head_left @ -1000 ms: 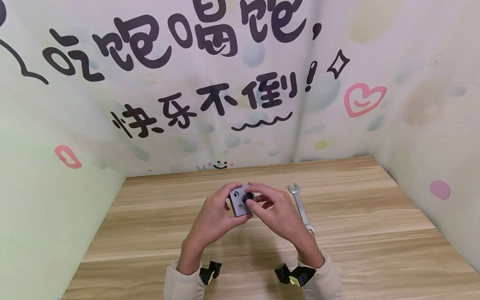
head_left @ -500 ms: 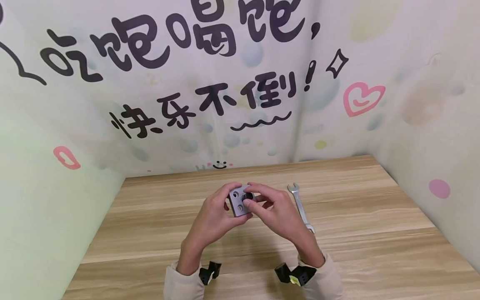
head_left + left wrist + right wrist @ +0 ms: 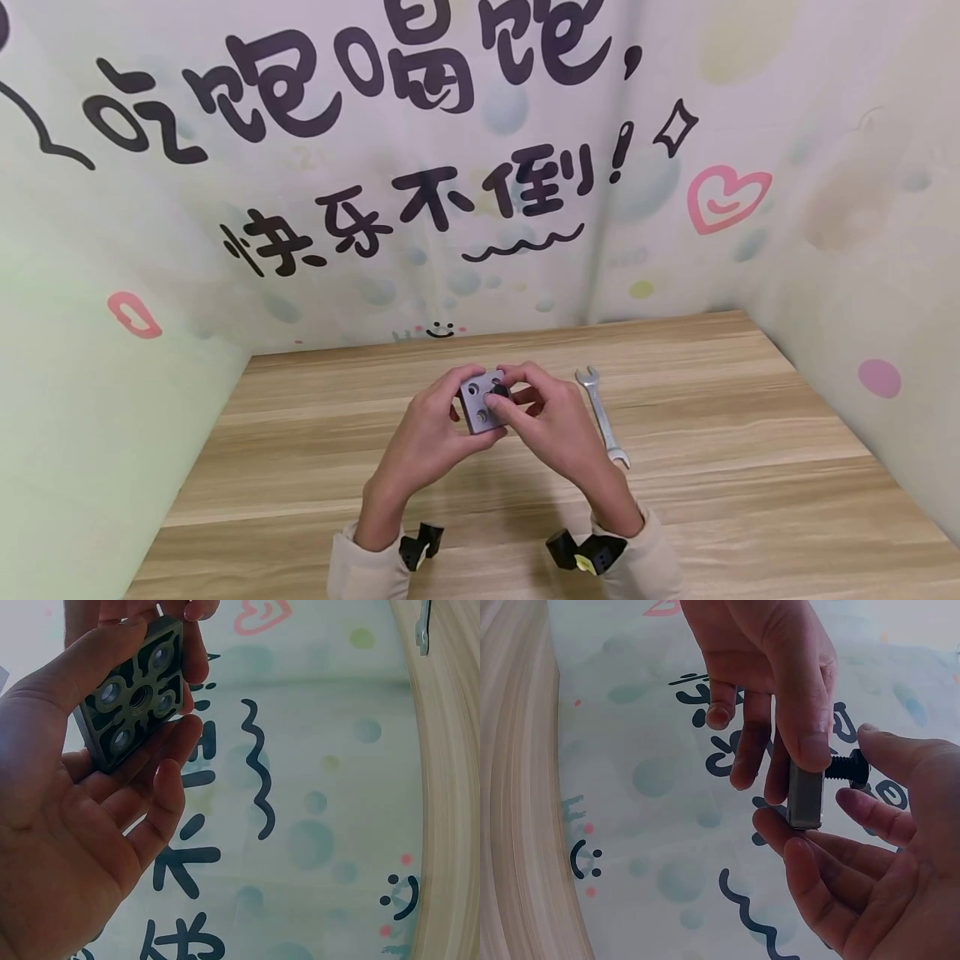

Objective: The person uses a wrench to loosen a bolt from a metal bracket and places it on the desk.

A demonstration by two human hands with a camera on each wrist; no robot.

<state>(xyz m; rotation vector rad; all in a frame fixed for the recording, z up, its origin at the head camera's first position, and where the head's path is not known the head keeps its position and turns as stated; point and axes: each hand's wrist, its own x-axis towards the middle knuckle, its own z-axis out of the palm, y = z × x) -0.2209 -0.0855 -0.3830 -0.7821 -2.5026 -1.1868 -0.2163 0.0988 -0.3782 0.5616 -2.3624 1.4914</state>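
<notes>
My left hand (image 3: 423,433) grips a square grey plate (image 3: 474,408) by its edges, above the table. Round holes pierce the plate near its corners, and its ribbed back (image 3: 140,697) shows in the left wrist view. A black bolt (image 3: 840,766) stands out from the plate's front face, part of its thread exposed below the wide head. Thumb and forefinger of my right hand (image 3: 558,421) are curled round the bolt's head, which they partly cover in the head view. The right hand's other fingers curl beside the plate's lower edge in the right wrist view.
A silver open-ended wrench (image 3: 603,417) lies on the wood-grain table (image 3: 712,400), just right of my right hand. Printed white curtains (image 3: 360,300) enclose the table's back and sides. Black cameras (image 3: 592,552) are strapped at both wrists.
The right thumb and forefinger have shifted their hold round the bolt's head, uncovering a corner hole at the plate's upper right. The left hand and plate stay nearly still.
</notes>
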